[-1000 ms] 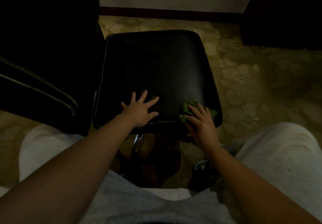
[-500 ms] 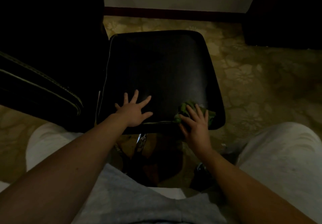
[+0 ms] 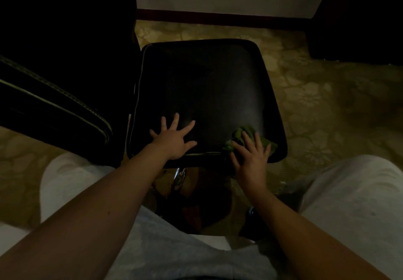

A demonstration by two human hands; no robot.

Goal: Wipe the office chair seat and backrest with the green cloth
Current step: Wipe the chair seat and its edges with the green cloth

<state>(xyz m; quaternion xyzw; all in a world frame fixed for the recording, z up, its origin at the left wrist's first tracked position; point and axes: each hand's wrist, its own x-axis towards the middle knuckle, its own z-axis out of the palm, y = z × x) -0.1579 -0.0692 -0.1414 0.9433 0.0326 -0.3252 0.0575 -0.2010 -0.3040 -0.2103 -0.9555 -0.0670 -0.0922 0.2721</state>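
The black office chair seat [image 3: 202, 88] fills the middle of the head view, with its dark backrest [image 3: 56, 83] standing at the left. My left hand [image 3: 174, 140] lies flat with fingers spread on the seat's near left part and holds nothing. The green cloth [image 3: 246, 134] is bunched on the seat's near right corner. My right hand [image 3: 250, 155] presses down on the cloth with fingers extended, covering most of it, right at the seat's front edge.
Patterned beige carpet [image 3: 327, 105] surrounds the chair. A dark piece of furniture [image 3: 359, 18] stands at the back right and a pale wall with a dark baseboard [image 3: 218, 17] runs behind. The chair's chrome base [image 3: 180, 177] shows under the seat, between my knees.
My right hand and the cloth have stayed at the seat's near right corner, shifting only slightly along the front edge. The left hand stays flat on the seat.
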